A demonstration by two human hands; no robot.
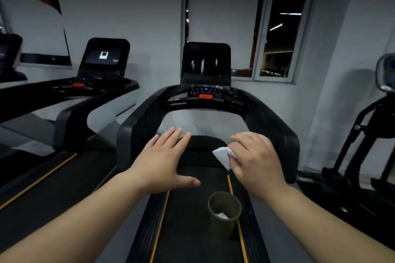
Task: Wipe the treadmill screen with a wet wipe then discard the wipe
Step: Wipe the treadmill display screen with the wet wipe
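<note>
Dim gym walls and a dark window back a row of treadmills, and on the far left a neighbouring treadmill console (103, 57) shows a lit white icon with a scrap of writing too small to read. Moving right, the left hand (164, 162) hovers flat over the belt, fingers (177, 134) spread and released, holding nothing. Far beyond it stands the treadmill screen (206, 61), dark, with pale streaks of reflection, above a keypad and an orange-red stop button (205, 96); no brand or label is legible. Right of centre the right hand (258, 160) grips the white wet wipe (222, 156), clenched between thumb and fingertips, well short of the screen. Near, on the treadmill belt (188, 230), a brown paper cup (224, 211) already holds crumpled white tissue, likely the discard spot. To wipe well, I judge the wipe should be flattened against the glass and drawn across in overlapping passes, avoiding the keypad.
</note>
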